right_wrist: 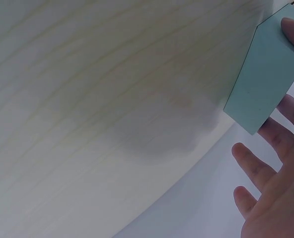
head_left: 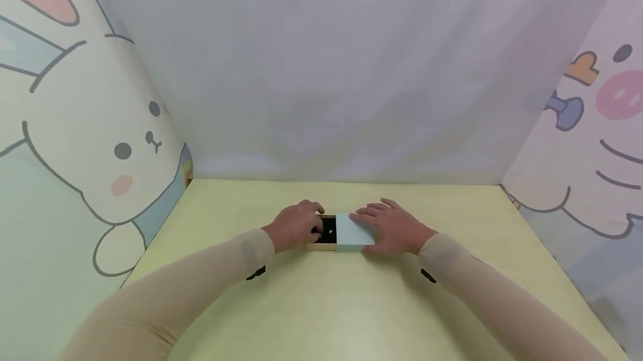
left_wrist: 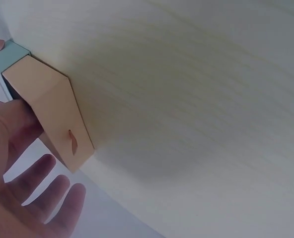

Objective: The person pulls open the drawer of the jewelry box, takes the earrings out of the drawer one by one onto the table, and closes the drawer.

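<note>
A slide-out box lies on the table, its tan drawer (head_left: 322, 247) partly out to the left of a pale blue sleeve (head_left: 354, 231). The drawer's inside is black (head_left: 329, 223) with a small white star-like mark (head_left: 330, 231). My left hand (head_left: 296, 228) reaches thumb and forefinger into the drawer's left part; the other fingers spread past its end in the left wrist view. Their tips are hidden inside, so I cannot tell if they pinch anything. My right hand (head_left: 397, 230) grips the sleeve's right end, thumb on the near side (right_wrist: 261, 74), fingers across the top and beyond.
A small ribbon pull (left_wrist: 73, 144) hangs from the drawer's end. The light wood table (head_left: 346, 311) stretches around the box. A pale curtain (head_left: 341, 71) stands behind, with cartoon-printed sheets (head_left: 75, 171) on both sides.
</note>
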A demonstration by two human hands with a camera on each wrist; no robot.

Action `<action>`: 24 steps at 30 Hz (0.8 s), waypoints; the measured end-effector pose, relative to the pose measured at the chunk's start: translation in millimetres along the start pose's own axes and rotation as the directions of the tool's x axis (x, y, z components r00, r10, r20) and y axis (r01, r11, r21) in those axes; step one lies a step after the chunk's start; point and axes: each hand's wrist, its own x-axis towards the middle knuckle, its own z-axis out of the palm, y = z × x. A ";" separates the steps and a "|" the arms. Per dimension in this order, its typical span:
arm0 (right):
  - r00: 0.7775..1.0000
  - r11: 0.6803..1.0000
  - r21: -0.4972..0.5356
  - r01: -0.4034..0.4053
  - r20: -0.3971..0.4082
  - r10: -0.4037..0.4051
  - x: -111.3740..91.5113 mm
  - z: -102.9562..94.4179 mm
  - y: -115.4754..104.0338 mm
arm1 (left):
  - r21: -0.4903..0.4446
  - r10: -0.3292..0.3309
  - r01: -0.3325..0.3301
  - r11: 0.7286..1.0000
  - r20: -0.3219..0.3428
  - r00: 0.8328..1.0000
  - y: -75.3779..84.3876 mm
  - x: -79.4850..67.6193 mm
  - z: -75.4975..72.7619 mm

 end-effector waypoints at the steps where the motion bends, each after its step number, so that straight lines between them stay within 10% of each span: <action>1: 1.000 1.000 -0.004 -0.001 -0.001 0.001 0.0 0.6 0.3 | 0.000 0.000 0.000 1.000 -0.002 1.000 -0.2 0.4 0.9; 24: 1.000 1.000 0.026 -0.008 0.007 0.007 1.1 5.1 1.3 | 0.020 0.006 -0.006 1.000 -0.034 0.999 1.4 1.1 8.2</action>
